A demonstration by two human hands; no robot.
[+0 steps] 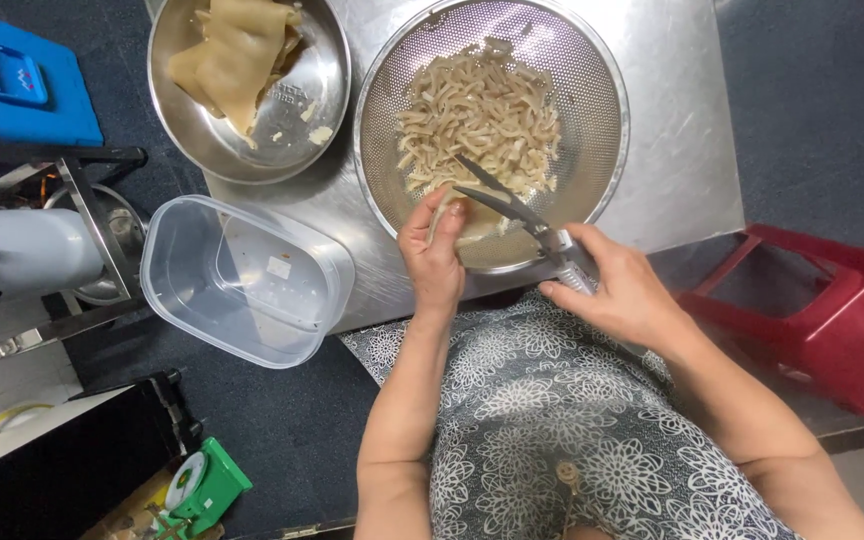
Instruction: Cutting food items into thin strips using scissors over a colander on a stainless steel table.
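My left hand [434, 256] grips a pale flat sheet of food [480, 218] over the near rim of a perforated metal colander [592, 150]. My right hand [617, 290] holds scissors [512, 200], their blades apart and pointing into the colander, right beside the sheet. Inside the colander lies a heap of pale cut strips [482, 120]. To the left, a round metal bowl [322, 90] holds more large beige sheets [237, 50].
All stands on a steel table [672, 120]. An empty clear plastic tub [242, 280] overhangs its near left corner. A red plastic stool [832, 320] is at the right, a blue cooler box [17, 75] and a white machine [22, 250] at the left.
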